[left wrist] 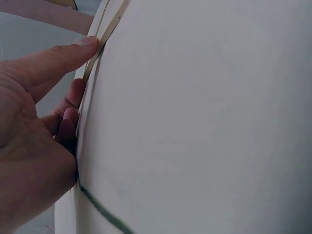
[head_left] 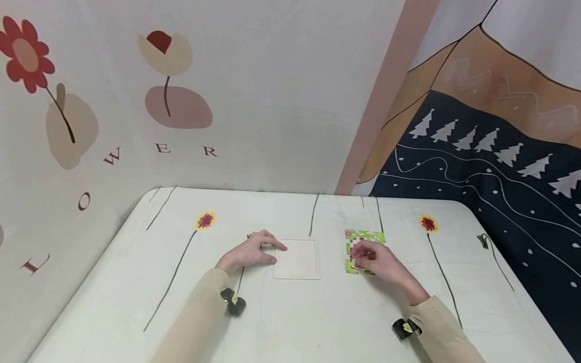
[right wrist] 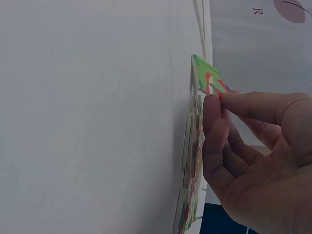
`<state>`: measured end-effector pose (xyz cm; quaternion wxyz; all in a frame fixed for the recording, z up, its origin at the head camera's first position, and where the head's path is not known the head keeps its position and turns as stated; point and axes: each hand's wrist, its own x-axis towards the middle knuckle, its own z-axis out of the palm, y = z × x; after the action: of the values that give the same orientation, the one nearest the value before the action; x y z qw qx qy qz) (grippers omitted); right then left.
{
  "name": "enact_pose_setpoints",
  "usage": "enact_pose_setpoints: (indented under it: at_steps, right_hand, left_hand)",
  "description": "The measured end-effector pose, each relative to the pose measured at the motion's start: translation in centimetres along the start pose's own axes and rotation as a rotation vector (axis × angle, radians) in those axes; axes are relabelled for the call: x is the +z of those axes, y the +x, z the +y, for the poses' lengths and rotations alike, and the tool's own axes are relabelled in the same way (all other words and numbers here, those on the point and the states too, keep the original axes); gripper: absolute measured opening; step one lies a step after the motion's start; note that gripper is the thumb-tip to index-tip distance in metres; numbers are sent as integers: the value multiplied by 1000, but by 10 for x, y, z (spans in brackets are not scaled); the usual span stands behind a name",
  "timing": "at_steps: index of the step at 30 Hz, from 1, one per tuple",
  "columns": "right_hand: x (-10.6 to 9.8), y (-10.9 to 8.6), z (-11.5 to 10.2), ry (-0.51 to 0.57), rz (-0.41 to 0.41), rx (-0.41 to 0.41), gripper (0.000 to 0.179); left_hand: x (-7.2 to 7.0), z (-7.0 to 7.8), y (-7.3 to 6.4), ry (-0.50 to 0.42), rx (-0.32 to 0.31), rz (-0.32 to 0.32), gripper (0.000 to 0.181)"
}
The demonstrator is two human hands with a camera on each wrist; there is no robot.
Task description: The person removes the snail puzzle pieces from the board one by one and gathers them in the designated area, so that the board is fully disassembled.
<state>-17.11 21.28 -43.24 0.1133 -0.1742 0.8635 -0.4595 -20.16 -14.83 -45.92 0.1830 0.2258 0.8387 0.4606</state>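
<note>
A pale, shallow square puzzle board (head_left: 297, 259) with a raised rim lies on the cloth. At its left side is my left hand (head_left: 255, 252): the index finger reaches over the upper left corner and the thumb touches the left edge. In the left wrist view that thumb (left wrist: 80, 51) lies against the thin rim. My right hand (head_left: 380, 259) is over a group of green printed puzzle pieces (head_left: 365, 235). Between its thumb and index finger it pinches one green puzzle piece (right wrist: 204, 73) with red and white print, tilted above the cloth. The hand hides some of the pieces.
A white cloth (head_left: 290, 317) with printed flowers covers the table. Behind it stands a pale patterned curtain (head_left: 272, 101), with a dark tree-printed part (head_left: 454, 161) at the right. Several pieces (right wrist: 187, 146) lie beneath the right hand, some apparently overlapping.
</note>
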Motion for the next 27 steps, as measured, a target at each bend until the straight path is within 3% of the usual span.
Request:
enact_pose_setpoints:
  at_steps: [27]
  right_hand:
    - [-3,2,13,-145,8,11,11]
  left_hand:
    - [1,3,1,15,-3,2,30]
